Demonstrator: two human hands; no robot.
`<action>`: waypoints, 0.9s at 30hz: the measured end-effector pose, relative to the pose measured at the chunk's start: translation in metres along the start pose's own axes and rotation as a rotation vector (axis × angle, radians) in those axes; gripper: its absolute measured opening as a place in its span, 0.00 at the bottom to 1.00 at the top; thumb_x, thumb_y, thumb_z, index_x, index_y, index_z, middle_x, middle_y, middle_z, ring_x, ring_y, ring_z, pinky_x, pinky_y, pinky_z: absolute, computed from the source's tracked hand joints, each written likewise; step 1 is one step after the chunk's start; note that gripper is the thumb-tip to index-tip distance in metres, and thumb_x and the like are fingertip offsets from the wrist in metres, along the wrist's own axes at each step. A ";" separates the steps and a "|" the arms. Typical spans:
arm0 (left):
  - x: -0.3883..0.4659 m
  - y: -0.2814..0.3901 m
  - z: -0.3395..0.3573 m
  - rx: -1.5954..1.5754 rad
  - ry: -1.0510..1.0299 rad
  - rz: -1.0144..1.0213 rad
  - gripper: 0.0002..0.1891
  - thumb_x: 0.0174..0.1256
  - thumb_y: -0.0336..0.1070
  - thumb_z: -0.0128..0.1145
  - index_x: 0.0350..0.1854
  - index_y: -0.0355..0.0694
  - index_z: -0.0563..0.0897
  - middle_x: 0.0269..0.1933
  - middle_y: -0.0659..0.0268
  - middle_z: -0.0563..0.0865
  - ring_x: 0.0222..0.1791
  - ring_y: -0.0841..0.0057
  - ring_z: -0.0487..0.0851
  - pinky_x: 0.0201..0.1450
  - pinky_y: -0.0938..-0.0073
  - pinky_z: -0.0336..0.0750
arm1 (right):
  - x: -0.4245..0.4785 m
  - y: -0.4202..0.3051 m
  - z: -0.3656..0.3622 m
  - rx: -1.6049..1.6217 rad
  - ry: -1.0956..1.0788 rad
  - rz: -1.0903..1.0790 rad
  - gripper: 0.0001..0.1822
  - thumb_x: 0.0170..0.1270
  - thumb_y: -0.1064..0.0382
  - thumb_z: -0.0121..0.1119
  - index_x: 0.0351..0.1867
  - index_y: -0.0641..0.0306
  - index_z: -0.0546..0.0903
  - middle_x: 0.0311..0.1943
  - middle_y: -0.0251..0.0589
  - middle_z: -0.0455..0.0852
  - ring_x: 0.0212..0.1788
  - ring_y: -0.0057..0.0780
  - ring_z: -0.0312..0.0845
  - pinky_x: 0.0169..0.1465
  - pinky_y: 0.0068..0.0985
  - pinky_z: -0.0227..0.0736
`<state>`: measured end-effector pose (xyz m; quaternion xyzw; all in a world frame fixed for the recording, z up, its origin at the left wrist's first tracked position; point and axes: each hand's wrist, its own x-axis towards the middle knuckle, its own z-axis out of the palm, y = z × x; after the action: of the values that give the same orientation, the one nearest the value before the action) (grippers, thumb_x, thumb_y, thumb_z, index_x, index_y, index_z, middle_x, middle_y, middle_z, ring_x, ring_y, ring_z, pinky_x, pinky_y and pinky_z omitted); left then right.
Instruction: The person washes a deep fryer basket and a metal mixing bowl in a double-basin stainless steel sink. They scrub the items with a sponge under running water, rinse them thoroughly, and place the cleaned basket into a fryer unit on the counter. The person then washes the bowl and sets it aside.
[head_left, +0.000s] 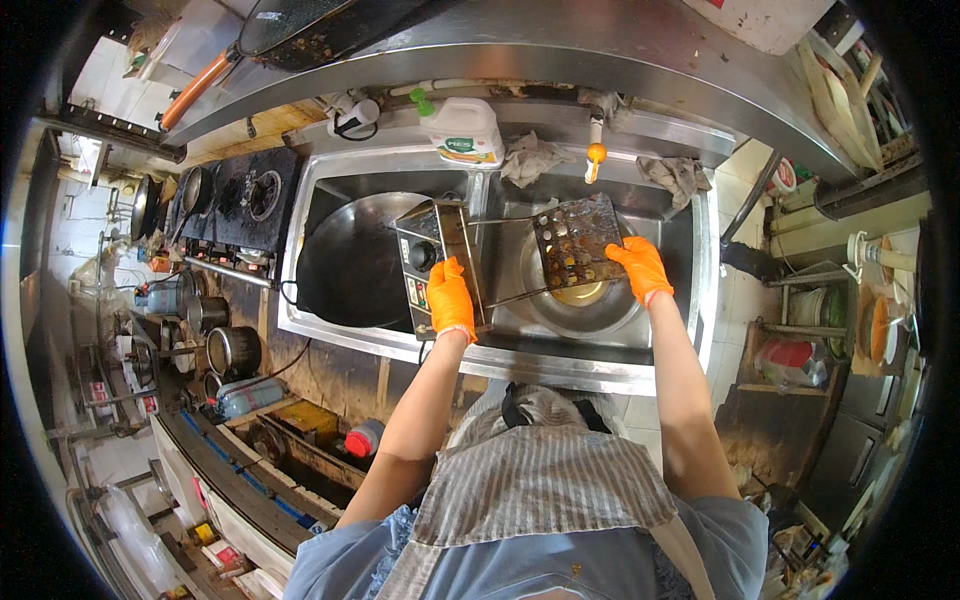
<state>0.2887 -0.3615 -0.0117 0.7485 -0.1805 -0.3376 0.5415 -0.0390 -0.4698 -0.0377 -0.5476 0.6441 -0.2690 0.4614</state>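
My left hand, in an orange rubber glove, holds a metal control box with a black knob and indicator lights, apparently an electric fryer's head. Two thin metal rods run from the box to a dark, greasy perforated plate. My right hand, gloved the same way, grips that plate's right edge. Beneath the plate, a round metal bowl with yellowish liquid sits in the right sink basin. A large wok fills much of the left basin, partly behind the box.
A white jug with a green pump stands on the sink's back ledge, between the basins. Grey rags lie beside it. An orange-tipped faucet hangs over the right basin. A steel shelf crosses above. At left is a gas stove.
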 end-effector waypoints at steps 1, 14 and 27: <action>0.000 0.003 0.002 -0.002 0.007 -0.008 0.12 0.77 0.42 0.55 0.46 0.39 0.84 0.40 0.71 0.84 0.38 0.79 0.75 0.46 0.75 0.68 | 0.005 0.019 0.001 0.055 0.053 -0.002 0.25 0.61 0.50 0.70 0.46 0.74 0.83 0.49 0.50 0.85 0.56 0.44 0.77 0.62 0.34 0.68; -0.017 -0.016 0.024 0.239 -0.063 -0.019 0.15 0.73 0.45 0.54 0.40 0.38 0.85 0.37 0.67 0.86 0.37 0.75 0.77 0.45 0.71 0.70 | -0.005 0.011 -0.170 0.354 0.084 0.117 0.06 0.65 0.66 0.64 0.38 0.63 0.78 0.34 0.35 0.83 0.29 0.21 0.75 0.33 0.23 0.71; -0.027 -0.002 0.002 0.013 -0.079 -0.199 0.14 0.77 0.46 0.55 0.39 0.40 0.84 0.31 0.73 0.79 0.33 0.80 0.71 0.41 0.76 0.66 | -0.006 0.084 0.026 -0.438 0.383 -0.308 0.18 0.65 0.64 0.57 0.56 0.63 0.81 0.52 0.50 0.85 0.59 0.51 0.78 0.65 0.38 0.71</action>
<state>0.2677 -0.3449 -0.0057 0.7524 -0.1287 -0.4175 0.4930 -0.0545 -0.4388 -0.1187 -0.6642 0.6715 -0.2888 0.1569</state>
